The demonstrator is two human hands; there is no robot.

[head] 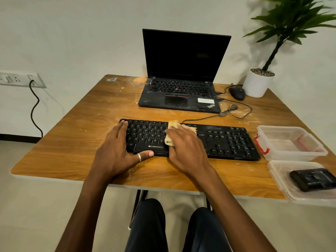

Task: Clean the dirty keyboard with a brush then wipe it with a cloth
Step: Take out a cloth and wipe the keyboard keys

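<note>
Head view has the keyboard [227, 140] lying on the table [72, 142] before the laptop [181, 57], the left hand [118, 150] spread flat over its left end, seemingly to steady it, while the right hand [185, 144] presses a tan cloth [172, 124] onto the middle keys with flattened fingers for wiping.

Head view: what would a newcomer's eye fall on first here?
The two hands at centre: the right hand presses a tan cloth onto the middle of the black keyboard, while the left hand lies flat on its left end. Behind them an open laptop with a dark screen stands on the dusty wooden table.
</note>
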